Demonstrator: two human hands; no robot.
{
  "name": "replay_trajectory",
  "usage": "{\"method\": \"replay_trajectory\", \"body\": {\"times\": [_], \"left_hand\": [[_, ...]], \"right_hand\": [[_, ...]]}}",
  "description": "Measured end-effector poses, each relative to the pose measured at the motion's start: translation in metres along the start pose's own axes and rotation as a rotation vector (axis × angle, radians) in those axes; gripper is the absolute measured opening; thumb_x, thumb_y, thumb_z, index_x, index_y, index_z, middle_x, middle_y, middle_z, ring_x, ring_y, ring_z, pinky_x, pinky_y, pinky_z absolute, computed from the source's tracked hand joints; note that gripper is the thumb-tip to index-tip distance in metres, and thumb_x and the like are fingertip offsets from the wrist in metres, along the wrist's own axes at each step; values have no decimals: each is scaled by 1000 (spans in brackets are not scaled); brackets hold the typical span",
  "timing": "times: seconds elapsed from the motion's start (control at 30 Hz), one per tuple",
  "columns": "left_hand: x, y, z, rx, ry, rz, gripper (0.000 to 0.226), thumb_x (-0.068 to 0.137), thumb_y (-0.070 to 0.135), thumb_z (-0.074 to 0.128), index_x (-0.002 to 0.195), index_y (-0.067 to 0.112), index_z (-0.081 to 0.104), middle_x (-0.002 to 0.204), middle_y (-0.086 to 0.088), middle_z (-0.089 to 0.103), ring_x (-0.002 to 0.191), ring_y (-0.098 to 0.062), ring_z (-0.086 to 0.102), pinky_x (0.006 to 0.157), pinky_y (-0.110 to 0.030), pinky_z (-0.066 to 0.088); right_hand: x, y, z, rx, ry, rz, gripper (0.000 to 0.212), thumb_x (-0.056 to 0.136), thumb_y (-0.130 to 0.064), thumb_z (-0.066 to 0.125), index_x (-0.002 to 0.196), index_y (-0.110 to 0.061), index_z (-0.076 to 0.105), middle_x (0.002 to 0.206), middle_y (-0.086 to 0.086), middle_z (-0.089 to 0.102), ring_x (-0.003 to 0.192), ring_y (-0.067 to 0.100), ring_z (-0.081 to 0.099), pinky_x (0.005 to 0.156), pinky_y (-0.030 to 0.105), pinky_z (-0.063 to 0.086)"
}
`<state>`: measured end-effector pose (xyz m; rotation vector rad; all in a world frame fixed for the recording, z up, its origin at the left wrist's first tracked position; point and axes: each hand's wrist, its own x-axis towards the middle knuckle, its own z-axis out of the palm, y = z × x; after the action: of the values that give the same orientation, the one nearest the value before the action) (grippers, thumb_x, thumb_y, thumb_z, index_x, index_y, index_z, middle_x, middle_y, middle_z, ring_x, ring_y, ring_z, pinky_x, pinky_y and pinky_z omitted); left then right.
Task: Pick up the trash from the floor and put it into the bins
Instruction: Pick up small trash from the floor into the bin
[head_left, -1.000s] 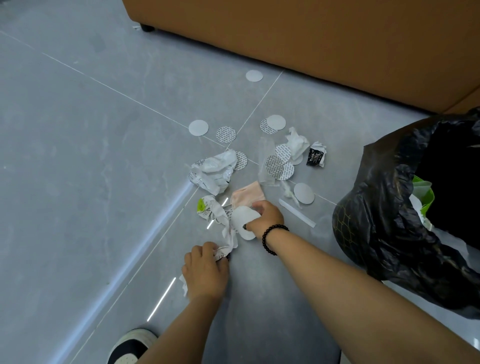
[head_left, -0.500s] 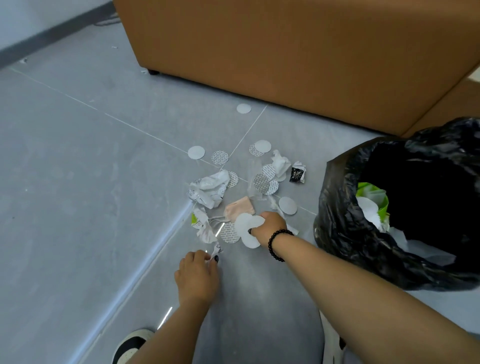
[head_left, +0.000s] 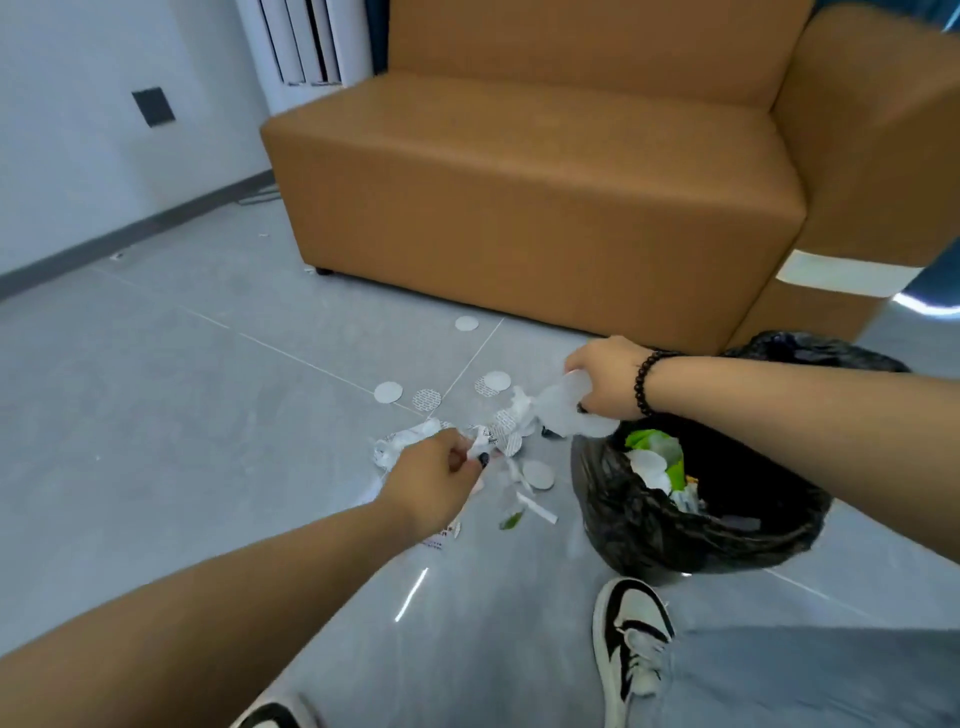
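My right hand (head_left: 605, 378), with a black bead bracelet, grips a bunch of white round paper discs (head_left: 566, 410) above the left rim of the black bin bag (head_left: 649, 514). My left hand (head_left: 436, 480) pinches a crumpled printed paper scrap (head_left: 480, 441), raised over the litter pile. On the grey tiled floor between the hands lie white discs (head_left: 537, 474), patterned discs (head_left: 427, 399), crumpled paper (head_left: 400, 441) and a green scrap (head_left: 511, 519). Green and white trash (head_left: 657, 460) lies inside the bag.
A tan sofa (head_left: 519, 197) stands right behind the litter and the bag. My shoes (head_left: 631, 644) and a grey trouser leg are at the bottom right. A lone disc (head_left: 466, 323) lies near the sofa base. A white wall with a dark skirting runs on the left.
The view tilted up. My right hand lifted the white discs from the floor and carried them right, over the bag. My left hand rose from the floor with a paper scrap.
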<state>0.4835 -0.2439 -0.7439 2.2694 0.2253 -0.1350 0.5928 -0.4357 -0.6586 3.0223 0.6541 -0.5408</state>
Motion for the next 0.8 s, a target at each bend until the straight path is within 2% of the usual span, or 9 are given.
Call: {"method": "replay_trajectory", "body": {"times": [0.07,0.2,0.3,0.37,0.4,0.47,0.53,0.63,0.8], "left_hand": [[-14,19,-21,-50,-47,59,17,92,29,58,79,18,55,65,8,57,55,-6,48,47,-9,36],[-48,46,-64,-98,-104,128,14,92,30,60,83,20,60,60,8,63,50,-4,49,53,-18,40],[-68,58,-82,-180,-114,137,13,92,28,59,86,16,62,69,-9,69,59,-13,53,62,-29,43],[-75,64,-81,-217,-101,141,14,93,27,59,86,15,62,77,-18,68,63,-17,54,65,-31,44],[-77,66,-78,-243,-100,142,15,93,27,59,85,14,62,77,-19,68,64,-18,54,67,-32,44],[-80,69,-72,-296,-120,148,17,92,26,60,84,12,62,71,-17,65,64,-18,52,69,-34,43],[-86,66,-69,-323,-175,146,19,91,29,62,83,12,62,70,-16,63,63,-19,50,66,-35,41],[-92,61,-72,-326,-226,133,23,82,39,62,84,17,64,80,-22,68,65,-22,53,66,-36,41],[-83,62,-81,-344,-165,122,12,92,23,60,88,13,64,87,-23,70,70,-23,57,71,-38,47]], "right_hand": [[-14,24,-15,-30,3,51,41,88,-20,62,127,-13,55,128,9,55,112,27,54,82,28,46],[-34,61,-25,-55,-30,148,33,88,-21,63,120,-15,59,122,4,59,103,23,57,76,30,49],[-39,79,-21,-98,-99,191,27,92,-17,58,119,-14,60,118,4,61,98,22,59,74,30,52],[-40,85,-11,-140,-170,221,25,95,-13,50,119,-14,59,101,3,63,74,16,57,55,24,47],[-39,88,-3,-163,-206,248,23,97,-10,45,113,-17,60,84,2,59,59,13,48,46,20,38],[-39,90,8,-187,-249,317,26,98,-7,37,80,-18,52,59,1,36,46,12,25,41,19,23],[-40,92,12,-155,-264,335,40,100,-12,35,61,-15,36,53,1,25,44,13,18,43,21,21],[-39,95,11,-85,-247,342,43,102,-23,34,59,-16,34,53,0,29,44,14,24,45,23,26],[-37,94,16,-64,-302,340,36,101,-24,38,68,-12,46,61,6,49,52,19,49,50,25,41]]}}
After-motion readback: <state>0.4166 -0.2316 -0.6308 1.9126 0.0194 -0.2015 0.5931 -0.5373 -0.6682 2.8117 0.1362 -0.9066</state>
